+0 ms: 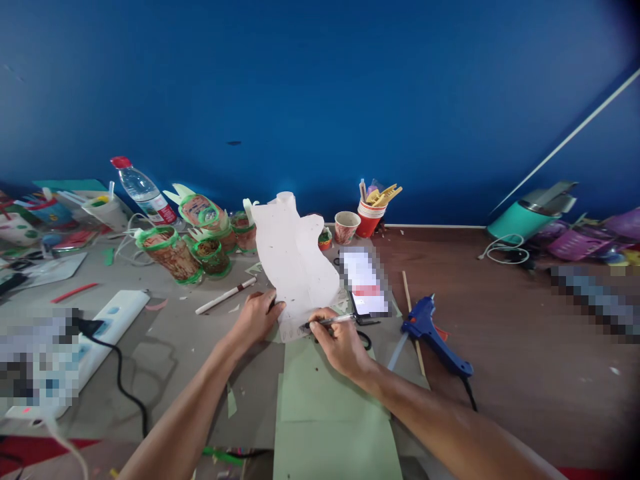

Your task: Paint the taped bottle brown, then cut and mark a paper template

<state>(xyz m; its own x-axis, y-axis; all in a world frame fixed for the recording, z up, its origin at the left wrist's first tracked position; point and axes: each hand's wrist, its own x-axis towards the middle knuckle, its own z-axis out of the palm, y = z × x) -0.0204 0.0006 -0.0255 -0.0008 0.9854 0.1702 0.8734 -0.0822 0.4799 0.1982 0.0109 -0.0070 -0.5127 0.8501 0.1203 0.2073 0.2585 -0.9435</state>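
Note:
In my right hand is a pen, its tip on the lower edge of a white cut paper sheet. Small pen marks show along that edge. My left hand holds the sheet at its lower left edge, thumb towards the paper. The sheet has curved sides, and its far end curls up. Light green paper lies under the near end of the sheet. Scissors with a black handle are partly hidden behind my right hand.
Right of the sheet lie a lit phone, a thin wooden stick and a blue glue gun. Green-trimmed decorated jars, a bottle and paper cups stand behind. At left are a marker and a power strip.

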